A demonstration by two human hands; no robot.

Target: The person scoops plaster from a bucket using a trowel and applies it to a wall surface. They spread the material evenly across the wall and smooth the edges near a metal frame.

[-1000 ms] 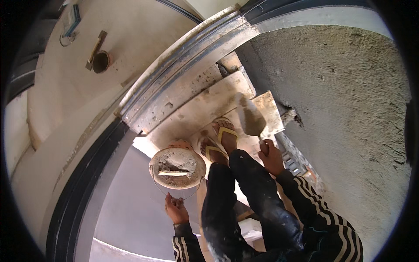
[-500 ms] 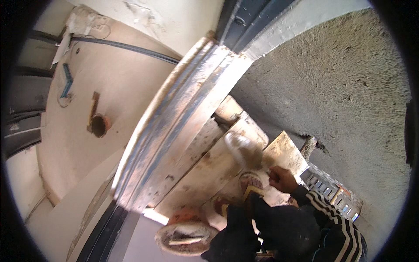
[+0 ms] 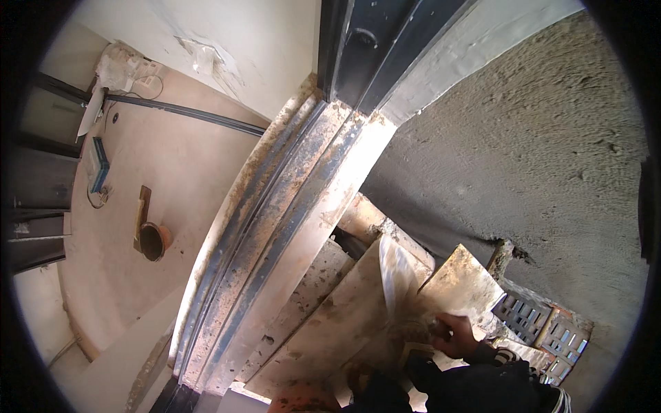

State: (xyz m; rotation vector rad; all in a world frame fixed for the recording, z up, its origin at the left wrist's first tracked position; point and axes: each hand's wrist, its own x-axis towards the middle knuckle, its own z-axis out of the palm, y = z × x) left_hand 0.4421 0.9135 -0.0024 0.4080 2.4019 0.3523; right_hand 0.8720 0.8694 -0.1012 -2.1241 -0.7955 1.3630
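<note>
My right hand [image 3: 454, 335] is low in the view, right of centre, its fingers curled. It appears closed around the handle of a trowel [image 3: 394, 275], whose pale, flat blade is smeared by motion; the handle itself is hard to make out. The blade hangs above a worn, mortar-stained plank [image 3: 330, 323]. Just beyond the hand lies a short yellowish board [image 3: 461, 282]. My left hand does not show. At the lower edge are my dark clothes and, dimly, my feet.
A stained sill with dark rails [image 3: 268, 227] runs diagonally by a dark upright frame [image 3: 365, 55]. Rough grey plaster [image 3: 523, 151] fills the right, above hollow bricks [image 3: 527, 316]. An orange bucket [image 3: 296, 399] is cut off below. Across the sill are a small bucket [image 3: 155, 241] and wooden strip [image 3: 142, 213].
The view has shifted, so the sill, planks and right hand appear lower. The bucket at the bottom is now mostly out of view. The trowel's blade has turned to a steeper angle.
</note>
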